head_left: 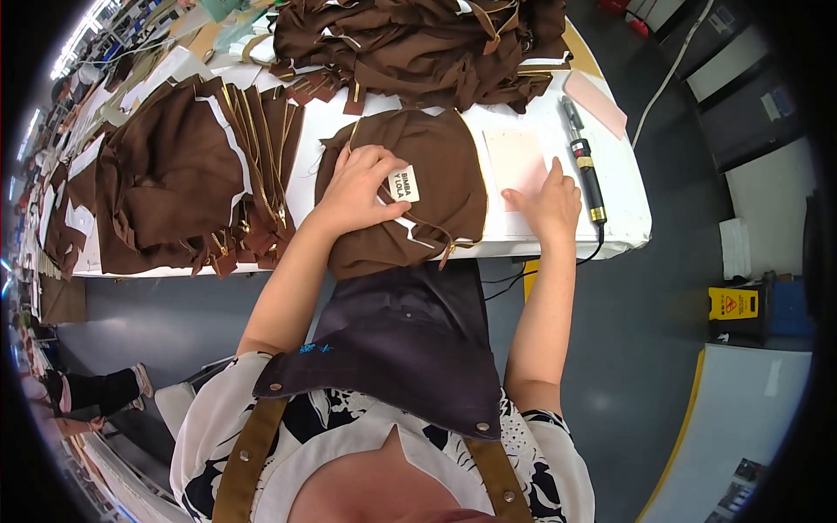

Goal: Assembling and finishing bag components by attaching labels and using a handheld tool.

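Observation:
A brown fabric piece (440, 166) with a gold zipper edge lies on the white table (623, 196) in front of me. My left hand (359, 187) rests on it, thumb and fingers pinching a small white label (404, 184) against the cloth. My right hand (551, 206) lies flat, fingers apart, on a pale pink rectangular pad (514, 157) just right of the fabric. It holds nothing.
A black and gold pen-shaped electric tool (586, 170) with a cord lies right of the pad. Stacks of brown zippered pieces (183, 183) fill the left; a brown heap (418, 48) sits behind. A yellow floor sign (734, 305) stands at right. Another person's legs (100, 388) show lower left.

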A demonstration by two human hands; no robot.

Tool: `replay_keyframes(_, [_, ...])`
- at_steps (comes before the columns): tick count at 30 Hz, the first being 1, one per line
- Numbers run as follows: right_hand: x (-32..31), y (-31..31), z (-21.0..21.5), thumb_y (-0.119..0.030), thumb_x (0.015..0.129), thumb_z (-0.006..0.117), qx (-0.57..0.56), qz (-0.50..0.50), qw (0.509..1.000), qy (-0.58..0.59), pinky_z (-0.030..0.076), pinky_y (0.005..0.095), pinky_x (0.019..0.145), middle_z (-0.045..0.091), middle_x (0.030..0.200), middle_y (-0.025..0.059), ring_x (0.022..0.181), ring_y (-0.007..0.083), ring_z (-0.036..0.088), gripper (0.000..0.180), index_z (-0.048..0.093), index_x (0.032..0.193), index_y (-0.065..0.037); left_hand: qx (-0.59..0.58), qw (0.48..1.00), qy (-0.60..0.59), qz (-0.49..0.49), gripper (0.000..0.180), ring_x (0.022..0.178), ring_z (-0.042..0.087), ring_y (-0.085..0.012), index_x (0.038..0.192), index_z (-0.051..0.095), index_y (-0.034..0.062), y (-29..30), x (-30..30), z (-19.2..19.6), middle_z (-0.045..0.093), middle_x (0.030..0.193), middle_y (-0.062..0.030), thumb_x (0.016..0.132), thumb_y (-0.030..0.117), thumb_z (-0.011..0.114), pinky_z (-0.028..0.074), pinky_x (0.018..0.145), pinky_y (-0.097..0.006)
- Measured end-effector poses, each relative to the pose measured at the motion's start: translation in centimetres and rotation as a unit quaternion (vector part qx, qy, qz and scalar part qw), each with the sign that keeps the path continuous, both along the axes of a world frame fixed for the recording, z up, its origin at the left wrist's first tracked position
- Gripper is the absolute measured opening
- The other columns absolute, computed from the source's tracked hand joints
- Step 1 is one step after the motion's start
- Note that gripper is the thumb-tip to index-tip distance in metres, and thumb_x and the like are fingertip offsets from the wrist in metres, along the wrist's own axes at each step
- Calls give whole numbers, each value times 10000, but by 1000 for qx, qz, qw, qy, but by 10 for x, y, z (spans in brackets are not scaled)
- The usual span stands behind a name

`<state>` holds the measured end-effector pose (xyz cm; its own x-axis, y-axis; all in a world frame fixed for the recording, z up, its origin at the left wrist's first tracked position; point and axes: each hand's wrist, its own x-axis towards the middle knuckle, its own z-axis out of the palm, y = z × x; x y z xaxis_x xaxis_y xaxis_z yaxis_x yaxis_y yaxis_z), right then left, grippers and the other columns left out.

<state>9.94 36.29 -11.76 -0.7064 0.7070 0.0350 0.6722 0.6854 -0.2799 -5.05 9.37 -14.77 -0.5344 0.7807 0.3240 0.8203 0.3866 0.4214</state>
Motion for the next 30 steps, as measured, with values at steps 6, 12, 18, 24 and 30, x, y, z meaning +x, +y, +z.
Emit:
replay_keyframes(6, [-16, 13, -16, -422, 685, 876, -207, 30, 977, 30, 405, 436, 1043, 561, 1289, 233, 1221, 365, 512, 927, 465, 1376, 40, -32, 999, -8, 5, 591, 1309, 418, -312, 1222, 653, 133, 6, 7, 2, 532, 1244, -89, 697, 386, 753, 191, 1157, -640])
replay_keyframes(12, [-11, -22, -9, -418, 669, 888, 31, 19, 999, 4, 420, 437, 1032, 572, 1254, 220, 1174, 372, 546, 1048, 383, 1449, 66, -232, 970, -6, 72, 826, 1329, 426, -368, 1262, 618, 79, 36, 30, 34, 524, 1283, -162, 647, 603, 790, 166, 1115, -734])
replay_keyframes(18, [-17, -16, -12, -441, 662, 882, -38, 20, 999, -10, 414, 454, 1028, 584, 1248, 218, 1190, 379, 538, 963, 460, 1379, 43, -145, 987, 8, 68, 1028, 1430, 291, -435, 1359, 549, 59, 31, 37, 7, 439, 1410, -211, 601, 719, 768, 141, 1124, -734])
replay_keyframes(24, [-10, 21, -34, -233, 910, 706, -303, 21, 887, 348, 520, 325, 787, 684, 943, 128, 844, 199, 651, 363, 615, 1138, 34, -133, 990, 11, 55, 1116, 1466, 240, -404, 1459, 477, 109, 28, 39, 0, 380, 1491, -202, 592, 760, 740, 94, 1155, -702])
replay_keyframes(30, [-24, -22, 2, -211, 1001, 585, -279, 135, 818, 484, 497, 322, 708, 661, 855, 117, 763, 180, 597, 227, 572, 1021, 14, -139, 988, -11, 63, 1235, 1488, 217, -367, 1486, 412, 36, 26, 35, -5, 321, 1564, -195, 562, 790, 731, 75, 1170, -679])
